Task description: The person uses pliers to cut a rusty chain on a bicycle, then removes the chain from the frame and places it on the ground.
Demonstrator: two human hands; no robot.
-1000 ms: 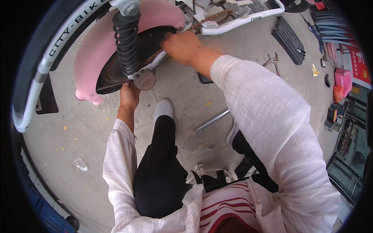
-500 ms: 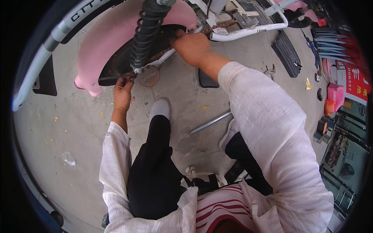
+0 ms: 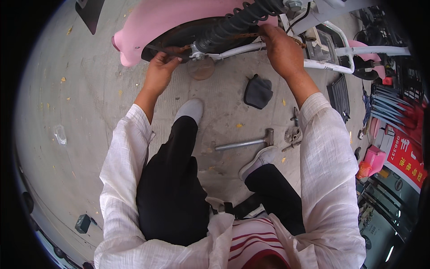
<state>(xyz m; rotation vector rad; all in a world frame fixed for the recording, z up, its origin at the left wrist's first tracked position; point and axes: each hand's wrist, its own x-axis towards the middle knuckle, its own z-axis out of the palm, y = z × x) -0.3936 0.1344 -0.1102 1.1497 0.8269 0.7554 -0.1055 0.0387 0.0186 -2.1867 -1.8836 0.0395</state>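
Note:
A rusty chain [image 3: 247,35] runs along the wheel under the pink fender [image 3: 154,18] of a two-wheeled vehicle. My left hand [image 3: 157,75] is closed, finger and thumb on the chain's rear part beside the axle nut; the fingertips are partly hidden against the dark wheel. My right hand [image 3: 285,53] is closed on the chain farther right, where it passes toward the white frame; its fingers are partly out of sight behind the hand. Between the hands, a black coil-spring shock absorber [image 3: 224,31] slants above the white frame bar [image 3: 242,50].
A hammer [image 3: 242,144] lies on the concrete between my shoes. Near it are a black cloth-like piece [image 3: 258,91] and a toothed metal part [image 3: 293,133]. A black ridged panel [image 3: 339,96] lies at right, and a pink container [image 3: 375,158] stands beyond a red sign.
The view has swung, so the vehicle sits higher and farther right. My right hand has moved right along the chain, away from my left, which stays near the axle. The hammer head is now uncovered.

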